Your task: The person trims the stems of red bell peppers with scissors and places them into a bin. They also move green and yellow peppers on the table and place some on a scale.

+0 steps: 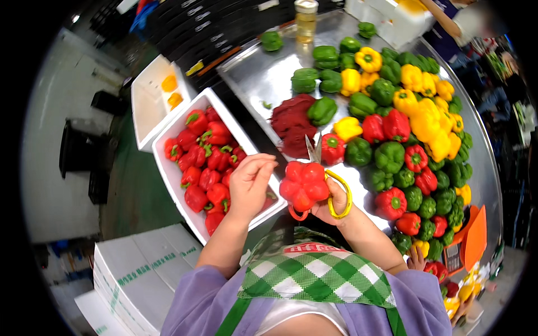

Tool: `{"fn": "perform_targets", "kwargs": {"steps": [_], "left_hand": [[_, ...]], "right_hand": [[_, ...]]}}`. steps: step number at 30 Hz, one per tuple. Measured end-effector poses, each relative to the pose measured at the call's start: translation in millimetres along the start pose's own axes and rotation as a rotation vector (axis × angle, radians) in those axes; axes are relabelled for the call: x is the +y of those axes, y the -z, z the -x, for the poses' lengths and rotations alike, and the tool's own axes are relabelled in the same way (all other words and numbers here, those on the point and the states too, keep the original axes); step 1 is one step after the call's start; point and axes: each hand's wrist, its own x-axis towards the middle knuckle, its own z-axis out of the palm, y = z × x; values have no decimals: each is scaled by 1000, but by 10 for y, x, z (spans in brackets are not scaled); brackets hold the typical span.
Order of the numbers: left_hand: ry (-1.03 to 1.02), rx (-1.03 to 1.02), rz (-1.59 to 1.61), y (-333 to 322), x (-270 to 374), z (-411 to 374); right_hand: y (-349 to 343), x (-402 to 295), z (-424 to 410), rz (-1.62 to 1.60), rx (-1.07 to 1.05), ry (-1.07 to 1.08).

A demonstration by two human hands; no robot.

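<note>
In my right hand (332, 203) are scissors (340, 195) with a yellow loop and a red loop; their open blades point away from me. A red bell pepper (304, 185), bottom lobes facing up, is held in the same hand and hides part of the scissors and fingers. My left hand (251, 182) is beside the pepper, apart from it. Its fingertips are drawn together, with nothing visible between them. Below that hand stands a white foam box (168, 180) of red bell peppers (210, 178), many with green stems.
Green, yellow and red peppers (388, 157) crowd the metal table (260, 75). A dark red cloth (294, 122) lies near its edge. Right are an orange scale (475, 239) and another person's hand (416, 258). A jar (306, 21), second foam box (147, 101) and carton (147, 269) stand around.
</note>
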Motion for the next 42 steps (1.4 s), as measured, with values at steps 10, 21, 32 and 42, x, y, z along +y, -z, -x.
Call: {"fn": "perform_targets", "kwargs": {"steps": [10, 21, 32, 42], "left_hand": [[-107, -513, -712, -288, -276, -267], [-194, -901, 71, -1518, 254, -144], [317, -1027, 600, -1844, 362, 118], [273, -854, 590, -1196, 31, -31]], "right_hand": [[639, -724, 1711, 547, 593, 722], [782, -500, 1886, -62, 423, 661], [480, -380, 1458, 112, 576, 687], [243, -313, 715, 349, 451, 527]]}}
